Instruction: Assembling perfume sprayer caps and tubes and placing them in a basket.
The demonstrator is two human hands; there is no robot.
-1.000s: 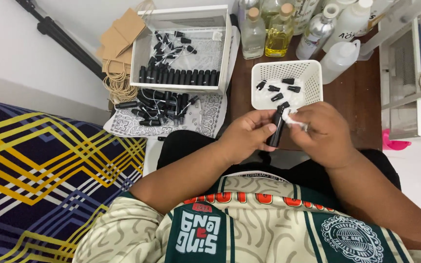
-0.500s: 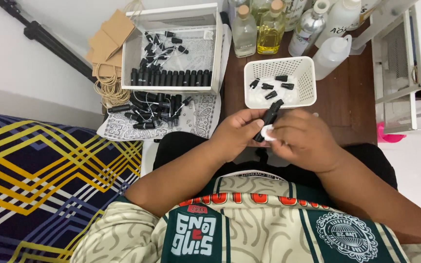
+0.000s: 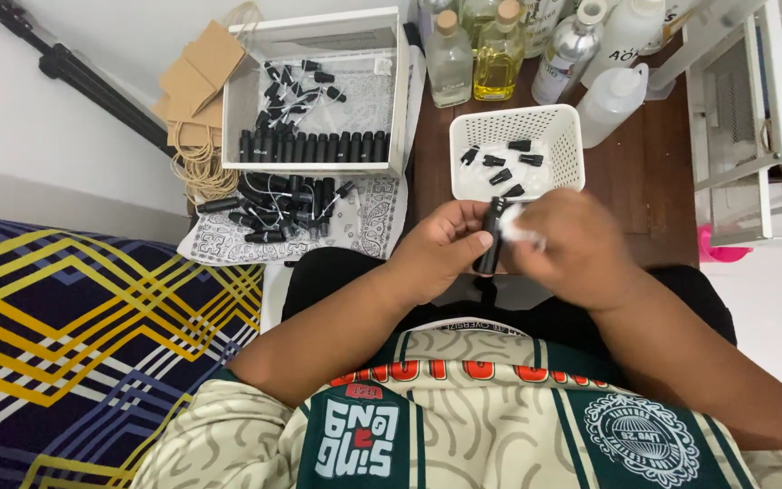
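My left hand [image 3: 445,246] grips a slim black bottle [image 3: 491,237] held upright above my lap. My right hand [image 3: 572,249] pinches a small white wad [image 3: 514,223] against the bottle's upper part. Just beyond my hands a white plastic basket [image 3: 565,129] holds several small black caps. A white open box [image 3: 399,100] at the back left holds a row of black bottles and loose black spray tops. More black bottles [image 3: 273,204] lie in a heap on a patterned cloth in front of that box.
Glass and plastic bottles [image 3: 500,54] stand at the back of the dark wooden table [image 3: 644,181]. Brown card tags and twine [image 3: 196,100] lie at the left. A white wire shelf [image 3: 771,109] stands at the right. A blue and yellow patterned blanket [image 3: 74,344] covers the left.
Both hands stayed together on the black bottle, which has turned more upright. The view has shifted slightly, so the hands sit a little lower in it.
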